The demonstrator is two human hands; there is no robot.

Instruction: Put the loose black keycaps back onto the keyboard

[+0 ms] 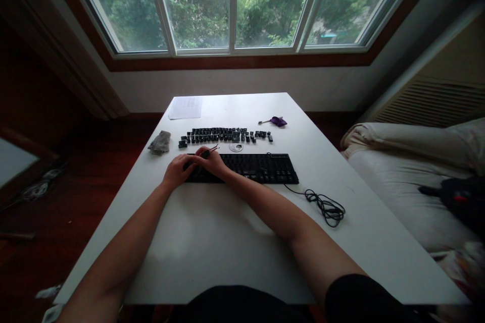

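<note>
Head cam: the keyboard was laid flat, loose keycaps lined up past its far edge. At its left end a thin tool was gripped by the right hand; the left hand was curled there, its hold couldn't be told. Keycap work was probably underway, so steady pinching was likely needed next.

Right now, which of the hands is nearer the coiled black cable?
Right. The right hand is over the keyboard, beyond the cable and to its left; the left hand is at the keyboard's left end, farther away.
</note>
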